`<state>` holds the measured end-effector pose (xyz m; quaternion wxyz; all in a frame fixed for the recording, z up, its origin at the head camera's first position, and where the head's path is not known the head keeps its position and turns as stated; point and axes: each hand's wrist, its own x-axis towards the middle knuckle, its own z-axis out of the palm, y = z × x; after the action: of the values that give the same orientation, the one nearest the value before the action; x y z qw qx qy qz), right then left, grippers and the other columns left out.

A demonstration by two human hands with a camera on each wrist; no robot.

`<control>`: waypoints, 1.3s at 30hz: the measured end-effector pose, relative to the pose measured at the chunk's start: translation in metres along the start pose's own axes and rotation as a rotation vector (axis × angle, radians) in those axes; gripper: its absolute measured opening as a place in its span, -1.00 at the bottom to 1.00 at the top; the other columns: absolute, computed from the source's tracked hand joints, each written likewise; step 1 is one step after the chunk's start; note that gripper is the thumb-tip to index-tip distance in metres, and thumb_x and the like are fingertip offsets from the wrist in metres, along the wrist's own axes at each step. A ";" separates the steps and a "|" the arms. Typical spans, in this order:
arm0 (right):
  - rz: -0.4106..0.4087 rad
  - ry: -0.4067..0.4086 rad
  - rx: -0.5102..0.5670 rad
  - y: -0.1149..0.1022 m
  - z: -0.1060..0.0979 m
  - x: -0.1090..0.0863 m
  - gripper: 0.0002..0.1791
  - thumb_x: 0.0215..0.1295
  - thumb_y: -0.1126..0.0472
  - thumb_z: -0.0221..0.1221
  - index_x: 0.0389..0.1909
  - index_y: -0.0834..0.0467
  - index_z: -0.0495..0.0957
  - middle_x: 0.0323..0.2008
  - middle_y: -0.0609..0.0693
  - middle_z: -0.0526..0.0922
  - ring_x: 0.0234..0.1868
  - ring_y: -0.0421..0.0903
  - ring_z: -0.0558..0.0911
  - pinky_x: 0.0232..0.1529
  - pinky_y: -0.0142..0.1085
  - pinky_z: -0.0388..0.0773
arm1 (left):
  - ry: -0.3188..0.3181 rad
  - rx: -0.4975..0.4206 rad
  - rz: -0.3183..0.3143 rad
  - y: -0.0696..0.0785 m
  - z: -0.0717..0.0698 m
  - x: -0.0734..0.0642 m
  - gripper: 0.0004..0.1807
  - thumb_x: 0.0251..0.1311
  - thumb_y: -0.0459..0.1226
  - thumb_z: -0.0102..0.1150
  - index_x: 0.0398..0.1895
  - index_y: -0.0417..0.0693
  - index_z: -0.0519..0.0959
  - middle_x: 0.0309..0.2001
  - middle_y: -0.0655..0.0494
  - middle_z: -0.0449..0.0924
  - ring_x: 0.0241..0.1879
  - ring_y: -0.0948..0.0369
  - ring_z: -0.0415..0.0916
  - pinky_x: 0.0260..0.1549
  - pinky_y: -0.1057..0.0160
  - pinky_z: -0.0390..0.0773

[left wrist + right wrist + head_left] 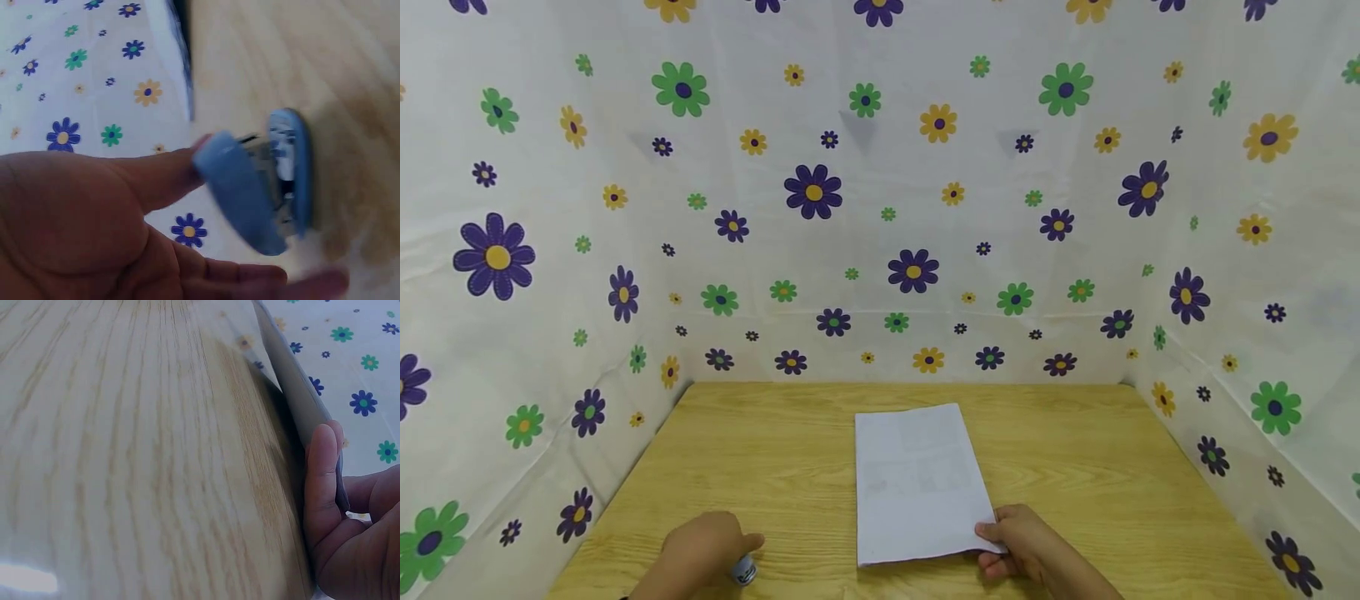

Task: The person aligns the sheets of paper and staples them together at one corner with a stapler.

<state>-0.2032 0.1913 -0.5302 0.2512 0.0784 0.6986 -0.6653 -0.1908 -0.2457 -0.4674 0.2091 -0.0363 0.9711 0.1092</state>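
My left hand (pixel 703 546) is low on the left side of the table, beside a small light-blue stapler (pixel 744 570) that it partly covers. In the left wrist view, the stapler (pixel 240 194) has its upper arm angled away from its base, which lies against the tabletop. The thumb reaches to the upper arm, while the other fingers extend below, apart from it. White paper (pixel 917 483) lies right of centre, faint print showing through. My right hand (pixel 1022 542) pinches its near right corner, thumb above and fingers beneath, lifting that edge slightly.
The wooden table (pixel 760 450) carries the paper and stapler. White cloth with printed flowers (pixel 865 192) encloses it at the back and on both sides. Bare wood lies between the left hand and the paper.
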 end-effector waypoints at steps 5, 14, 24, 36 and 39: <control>-0.014 -0.008 0.005 0.000 0.000 -0.001 -0.86 0.45 0.36 0.14 -0.15 0.41 0.48 -0.51 0.07 0.62 -0.57 -0.18 0.65 -0.49 -0.34 0.68 | -0.018 -0.028 -0.007 0.003 0.011 0.004 -0.47 0.42 0.09 0.15 -0.41 -0.24 0.65 -0.39 0.00 0.64 -0.47 0.16 0.48 -0.26 -0.03 0.62; -0.015 -0.008 0.006 0.001 0.000 -0.001 -0.86 0.46 0.36 0.14 -0.14 0.41 0.47 -0.50 0.08 0.63 -0.59 -0.18 0.66 -0.50 -0.34 0.68 | 0.072 -0.053 0.019 0.022 0.012 0.004 -0.56 0.25 -0.19 0.38 -0.09 -0.43 0.52 -0.22 -0.16 0.66 -0.35 0.06 0.54 -0.27 -0.01 0.63; -0.012 -0.009 0.002 0.000 0.000 -0.001 -0.85 0.46 0.36 0.14 -0.13 0.41 0.48 -0.51 0.08 0.64 -0.58 -0.18 0.67 -0.49 -0.33 0.68 | 0.227 -0.038 0.130 0.041 0.026 0.024 -0.47 0.28 -0.18 0.35 0.11 -0.45 0.49 -0.28 -0.15 0.68 -0.38 0.08 0.64 -0.43 0.06 0.65; -0.006 -0.005 0.010 0.002 -0.001 0.001 -0.79 0.45 0.35 0.16 -0.06 0.44 0.50 -0.47 0.09 0.65 -0.59 -0.17 0.68 -0.51 -0.34 0.68 | 0.299 0.041 0.192 0.056 0.016 0.025 -0.55 0.44 -0.25 0.18 0.26 -0.36 0.46 -0.34 -0.14 0.64 -0.54 0.14 0.54 -0.61 0.21 0.54; -0.007 -0.011 0.010 0.001 0.000 0.000 -0.80 0.45 0.35 0.15 -0.07 0.44 0.50 -0.48 0.09 0.65 -0.59 -0.18 0.68 -0.51 -0.35 0.67 | 0.213 0.029 0.335 0.048 0.003 0.028 -0.58 0.27 -0.59 0.16 0.17 -0.17 0.54 -0.02 -0.15 0.59 -0.14 -0.03 0.60 -0.32 0.05 0.62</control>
<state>-0.2029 0.1917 -0.5312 0.2523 0.0733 0.6942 -0.6701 -0.2205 -0.1994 -0.4720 0.0847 0.1177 0.9816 0.1242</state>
